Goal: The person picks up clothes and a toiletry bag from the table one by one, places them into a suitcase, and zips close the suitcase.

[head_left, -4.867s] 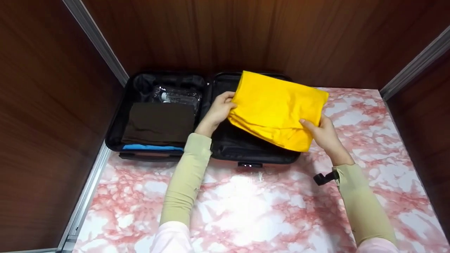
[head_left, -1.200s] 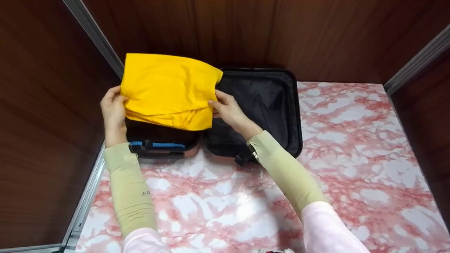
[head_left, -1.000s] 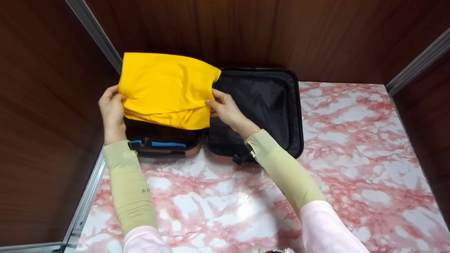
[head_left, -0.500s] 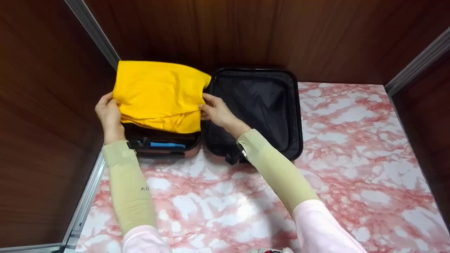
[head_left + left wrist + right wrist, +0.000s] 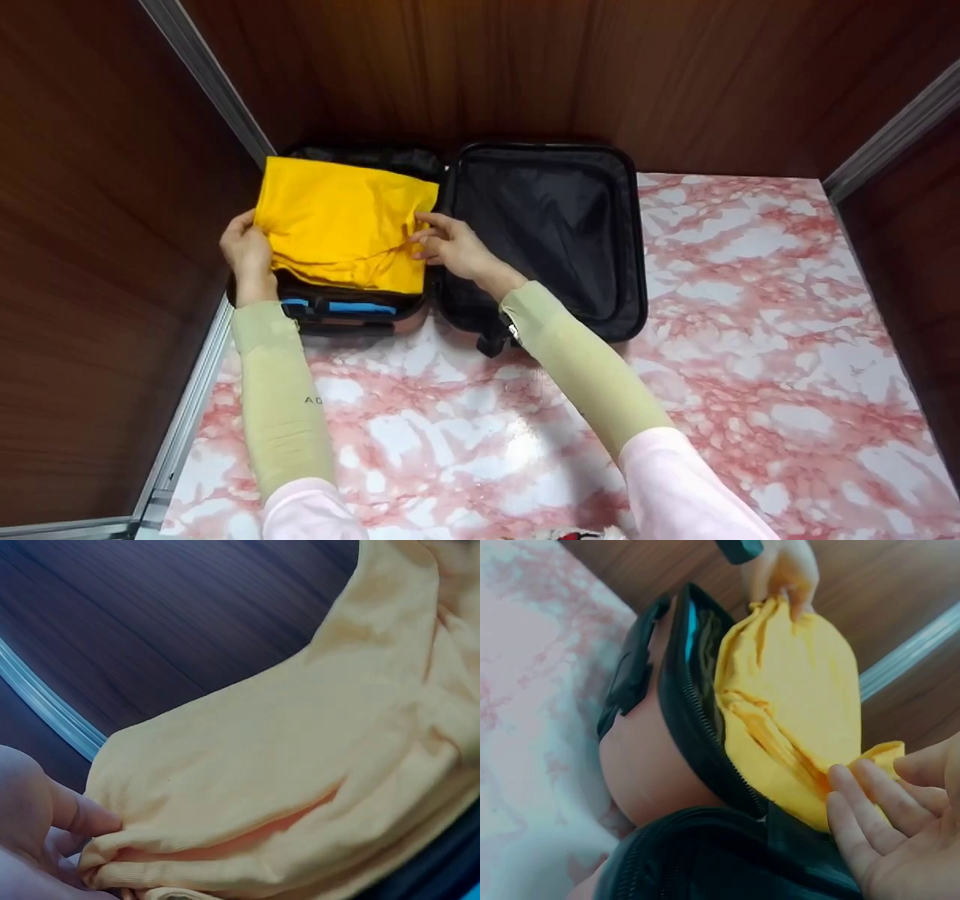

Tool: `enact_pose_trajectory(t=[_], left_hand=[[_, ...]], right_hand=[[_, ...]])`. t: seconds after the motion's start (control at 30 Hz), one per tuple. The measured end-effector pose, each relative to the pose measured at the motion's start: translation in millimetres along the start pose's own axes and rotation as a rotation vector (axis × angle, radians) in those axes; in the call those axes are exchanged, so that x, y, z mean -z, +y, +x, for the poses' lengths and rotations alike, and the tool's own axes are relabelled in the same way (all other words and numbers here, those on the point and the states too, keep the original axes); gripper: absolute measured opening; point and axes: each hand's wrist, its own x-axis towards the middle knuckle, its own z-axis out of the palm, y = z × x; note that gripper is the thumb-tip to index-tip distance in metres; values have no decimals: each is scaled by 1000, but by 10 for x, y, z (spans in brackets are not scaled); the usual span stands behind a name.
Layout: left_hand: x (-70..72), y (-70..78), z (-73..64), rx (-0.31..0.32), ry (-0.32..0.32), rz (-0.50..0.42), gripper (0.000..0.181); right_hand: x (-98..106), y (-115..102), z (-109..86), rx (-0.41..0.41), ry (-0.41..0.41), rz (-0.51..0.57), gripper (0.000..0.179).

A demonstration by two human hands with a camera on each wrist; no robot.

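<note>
A folded yellow garment (image 5: 337,217) lies over the left half of an open suitcase, whose pinkish shell (image 5: 667,757) shows in the right wrist view. My left hand (image 5: 250,247) pinches the garment's left edge, thumb on top; the left wrist view shows this hand (image 5: 34,821) at the bunched hem. At the opposite edge, my right hand (image 5: 457,246) touches the cloth with loosely extended fingers (image 5: 855,821). Beneath the garment, a blue item (image 5: 362,308) peeks out along the suitcase's front. Most of that half's contents are hidden.
The suitcase's right half (image 5: 540,232) lies open with its black lining showing. Brown wood-look panels (image 5: 525,67) stand behind and at both sides. A pink-and-white marbled surface (image 5: 750,360) extends in front and to the right.
Both hands carried the yellow garment from over the right half to the left half, then lowered it into the suitcase. My right fingers have loosened from its edge.
</note>
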Motion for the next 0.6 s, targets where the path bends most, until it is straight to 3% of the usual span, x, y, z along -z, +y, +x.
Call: enact_pose_trajectory(t=[0.17, 0.37, 0.47, 0.6], left_hand=[[22, -107, 75, 55, -30, 82, 52], [54, -187, 150, 81, 76, 92, 51], [56, -218, 177, 82, 121, 86, 47], [69, -267, 204, 80, 133, 125, 46]], right_hand=[[1, 76, -20, -11, -5, -171, 61], [20, 109, -44, 100, -33, -460, 71], [1, 103, -66, 156, -88, -699, 64], [-33, 153, -108, 136, -187, -1073, 60]])
